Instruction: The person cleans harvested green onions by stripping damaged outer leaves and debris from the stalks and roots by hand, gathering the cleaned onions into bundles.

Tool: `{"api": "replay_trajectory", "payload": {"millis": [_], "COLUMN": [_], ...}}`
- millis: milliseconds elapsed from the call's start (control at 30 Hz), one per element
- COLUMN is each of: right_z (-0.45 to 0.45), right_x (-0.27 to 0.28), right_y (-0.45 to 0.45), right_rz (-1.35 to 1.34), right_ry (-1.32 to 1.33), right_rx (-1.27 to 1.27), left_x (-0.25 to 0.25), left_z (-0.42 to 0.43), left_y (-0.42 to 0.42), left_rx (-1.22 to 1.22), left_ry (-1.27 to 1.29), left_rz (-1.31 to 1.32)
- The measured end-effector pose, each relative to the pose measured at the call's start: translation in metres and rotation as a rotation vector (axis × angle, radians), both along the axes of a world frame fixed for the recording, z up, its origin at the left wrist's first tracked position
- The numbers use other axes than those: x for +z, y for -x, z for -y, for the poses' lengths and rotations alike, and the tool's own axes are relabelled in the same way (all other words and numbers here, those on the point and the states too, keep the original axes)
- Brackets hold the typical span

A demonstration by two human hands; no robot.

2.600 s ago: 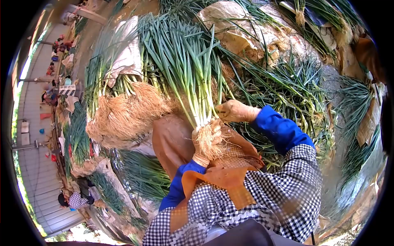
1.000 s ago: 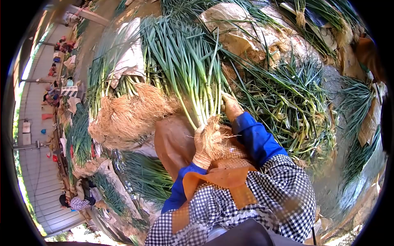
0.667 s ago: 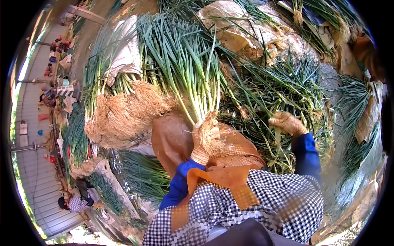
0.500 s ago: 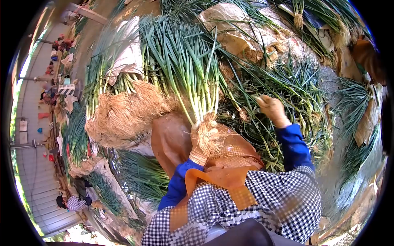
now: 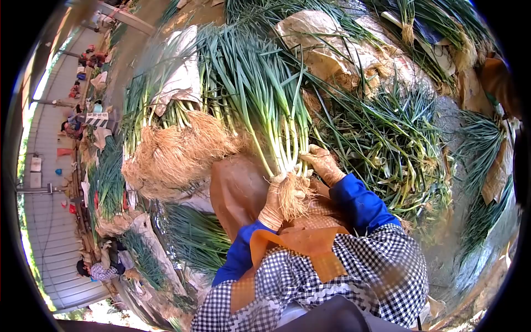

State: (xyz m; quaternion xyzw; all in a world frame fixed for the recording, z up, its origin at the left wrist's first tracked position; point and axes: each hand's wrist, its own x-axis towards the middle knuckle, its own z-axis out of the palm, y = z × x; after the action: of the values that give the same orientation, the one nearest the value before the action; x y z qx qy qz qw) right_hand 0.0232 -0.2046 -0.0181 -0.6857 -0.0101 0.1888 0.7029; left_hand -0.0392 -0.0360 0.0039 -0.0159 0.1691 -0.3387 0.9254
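Observation:
My gloved left hand (image 5: 272,206) is closed round the white root end of a bunch of green onions (image 5: 281,133), its pale roots hanging over the palm and its leaves pointing away from me. At the right side of the same bunch, my gloved right hand (image 5: 323,164) has its fingers pressed together on the lower stalks. The bunch hangs over a brown apron (image 5: 238,185) on my lap. Left of it lies a pile of onions with thick tan roots (image 5: 177,152), partly under a pale sack (image 5: 180,72). Loose leaves and stalks (image 5: 387,149) are heaped to the right.
More onions (image 5: 196,235) lie at the lower left. A crumpled sack (image 5: 315,41) lies beyond the leaf heap, and further bundles (image 5: 481,138) are at the far right. A person (image 5: 102,270) is at the lower left, with several people farther off along the left side.
My right hand has moved left from above the leaf heap back to the stalks of the bunch. My left hand still holds the root end.

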Motion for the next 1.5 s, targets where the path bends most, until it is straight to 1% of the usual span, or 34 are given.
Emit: {"api": "replay_trajectory", "payload": {"millis": [33,67,100,167,200,233,300,333,467,533,567,633,700,767,800,833,867,900,933,1000,1033,1067,1100,1167,1200,1233,1267,1300,1333,1367,1400,1433,1467,1500], "right_z": [0.002,0.002,0.002,0.001,0.000,-0.001,-0.005,-0.009,-0.011,-0.008,-0.007,-0.007,-0.011,-0.013,-0.012,-0.012,-0.008,0.004,0.013,0.010,0.005,0.001,-0.004,-0.009,-0.006,-0.004,0.010,0.023,0.049,0.060,0.091,0.128,0.156,0.184], "right_x": [-0.003,0.012,0.026,0.012,0.005,-0.001,-0.004,-0.003,-0.001,-0.004,-0.005,-0.006,-0.004,-0.001,0.005,0.008,-0.017,-0.013,-0.013,-0.010,-0.003,-0.017,-0.031,-0.046,-0.043,-0.041,-0.015,0.000,0.009,0.063,0.064,0.043,0.034,0.026], "right_y": [0.001,0.005,0.007,0.005,0.007,0.009,0.012,0.015,0.020,0.018,0.018,0.017,0.017,0.016,0.015,0.014,0.002,-0.012,-0.030,-0.065,-0.079,-0.097,-0.112,-0.119,-0.119,-0.118,-0.117,-0.113,-0.113,-0.097,-0.093,-0.100,-0.100,-0.099], "right_rz": [-0.265,-0.316,-0.363,-0.347,-0.340,-0.339,-0.203,-0.222,-0.184,-0.220,-0.259,-0.317,-0.327,-0.306,-0.317,-0.330,-0.224,-0.144,0.136,0.619,0.537,0.420,0.311,0.130,0.060,-0.014,-0.068,0.001,-0.094,-0.178,-0.092,0.068,0.117,0.178], "right_ry": [-0.230,-0.303,-0.375,-0.362,-0.349,-0.347,-0.355,-0.432,-0.233,-0.252,-0.268,-0.389,-0.429,-0.422,-0.402,-0.384,-0.221,-0.061,0.205,0.517,0.507,0.485,0.458,0.172,0.079,-0.017,-0.094,-0.250,-0.496,-0.686,-0.680,-0.773,-0.587,-0.401], "right_rx": [-0.052,-0.090,-0.129,-0.128,-0.127,-0.122,-0.227,-0.314,-0.337,-0.324,-0.314,-0.351,-0.328,-0.316,-0.262,-0.211,-0.297,-0.423,-0.514,-0.485,-0.373,-0.190,-0.010,0.326,0.352,0.379,0.363,0.126,0.056,-0.324,-0.484,-0.541,-0.441,-0.347], "left_x": [-0.001,0.002,0.006,0.013,0.020,0.016,0.000,-0.006,0.029,0.026,0.020,0.007,0.021,0.018,0.027,0.036,0.045,0.049,0.033,0.043,0.047,0.043,0.046,0.055,0.041,0.031,0.036,0.041,0.045,0.049,0.051,0.053,0.067,0.067], "left_z": [-0.002,-0.002,-0.001,0.003,0.005,0.004,-0.003,-0.006,0.007,0.004,0.001,-0.005,-0.007,-0.018,-0.017,-0.018,-0.020,-0.022,-0.030,-0.032,-0.031,-0.030,-0.029,-0.026,-0.034,-0.048,-0.059,-0.069,-0.079,-0.088,-0.101,-0.110,-0.106,-0.113], "left_y": [-0.001,0.000,0.000,0.002,0.002,0.004,0.006,0.006,0.008,0.006,0.006,0.008,0.010,0.016,0.014,0.016,0.016,0.014,0.019,0.021,0.023,0.022,0.021,0.021,0.020,0.023,0.020,0.021,0.024,0.024,0.025,0.025,0.026,0.024], "left_rx": [0.011,0.024,0.027,0.034,0.041,0.046,0.031,0.039,0.132,0.108,0.109,0.122,0.124,0.065,0.091,0.092,0.114,0.137,0.174,0.097,0.011,-0.023,-0.027,-0.035,0.000,0.011,-0.044,-0.102,-0.073,-0.044,-0.043,-0.042,0.069,0.041], "left_ry": [-0.155,-0.308,-0.308,-0.501,-0.519,-0.518,-0.300,-0.302,-0.360,-0.141,-0.138,-0.278,-0.266,-0.040,-0.226,-0.229,-0.257,-0.285,-0.375,-0.378,-0.379,-0.573,-0.575,-0.571,-0.467,-0.469,-0.427,-0.384,-0.428,-0.472,-0.507,-0.541,-0.627,-0.570], "left_rz": [0.010,0.018,0.024,-0.032,-0.069,-0.069,-0.020,-0.015,-0.049,-0.121,-0.117,0.039,0.032,0.109,-0.013,-0.014,-0.038,-0.058,-0.019,-0.012,-0.007,0.021,0.031,-0.007,-0.014,-0.017,0.012,0.036,0.021,0.011,0.044,0.080,0.044,0.017]}}
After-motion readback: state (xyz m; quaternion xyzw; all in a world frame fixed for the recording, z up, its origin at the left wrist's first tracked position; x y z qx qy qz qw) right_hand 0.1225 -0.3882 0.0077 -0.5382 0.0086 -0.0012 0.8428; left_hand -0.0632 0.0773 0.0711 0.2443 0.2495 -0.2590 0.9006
